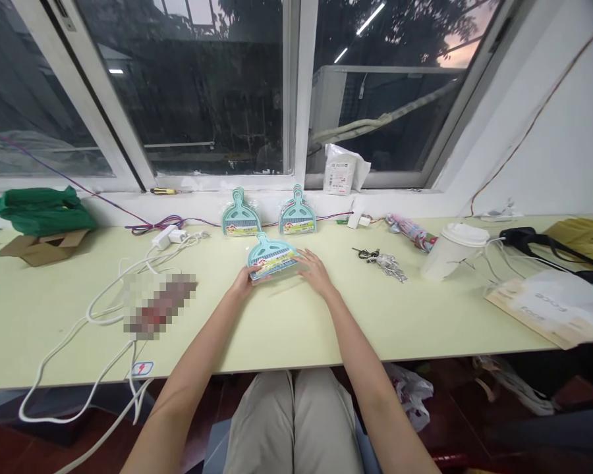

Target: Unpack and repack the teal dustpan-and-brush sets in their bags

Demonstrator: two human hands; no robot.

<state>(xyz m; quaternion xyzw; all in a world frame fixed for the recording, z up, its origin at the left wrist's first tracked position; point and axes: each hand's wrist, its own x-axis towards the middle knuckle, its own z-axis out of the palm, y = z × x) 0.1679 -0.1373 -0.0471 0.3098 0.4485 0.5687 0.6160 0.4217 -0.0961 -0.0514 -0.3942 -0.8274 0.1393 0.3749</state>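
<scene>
A light teal toy-sized dustpan set (271,255) in clear plastic wrap, with a printed label across it, is in front of me over the table. My left hand (244,282) is closed on its lower left corner, thumb on top. At its right edge, my right hand (317,271) has its fingers stretched out and apart, the fingertips touching the wrapping. Behind it, two more stacks of the same wrapped dustpans stand against the wall, the left stack (240,214) and the right stack (297,212).
On the pale table (277,336) are white cables (91,309), a blurred-out object (161,306), a bunch of keys (388,264), a white lidded cup (454,253) and a tissue pack (553,306). An open cardboard box (44,249) with green cloth (42,209) stands at left.
</scene>
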